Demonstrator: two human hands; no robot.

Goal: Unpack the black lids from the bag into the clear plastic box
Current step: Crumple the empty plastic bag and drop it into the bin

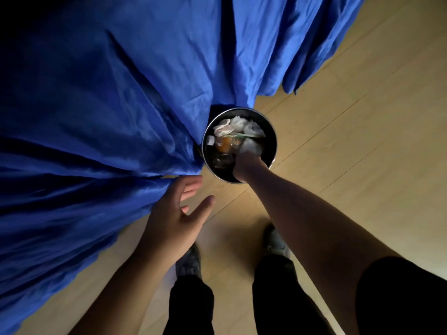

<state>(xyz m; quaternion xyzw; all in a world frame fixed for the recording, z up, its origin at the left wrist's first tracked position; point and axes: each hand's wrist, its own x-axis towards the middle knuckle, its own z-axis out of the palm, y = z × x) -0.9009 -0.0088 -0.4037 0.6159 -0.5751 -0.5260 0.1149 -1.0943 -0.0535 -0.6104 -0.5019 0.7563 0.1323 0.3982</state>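
Head view: right hand [249, 166] reaches into round metal bin [272, 131] at 12 o'clock, grip perhaps closed, unclear; left hand [173, 215] spread beside glossy blue cloth [96, 105].

An indoor room, kind uncertain: pale wood-plank floor [350, 141], hanging blue cloth [96, 105], round waste bin [272, 139] holding rubbish.

Blue cloth [101, 112] hangs as a wall across the left and far side, touching the round bin [271, 131]. The bin is crowded with crumpled rubbish [239, 126]. Bare wooden floor [362, 141] lies open to the right and near.
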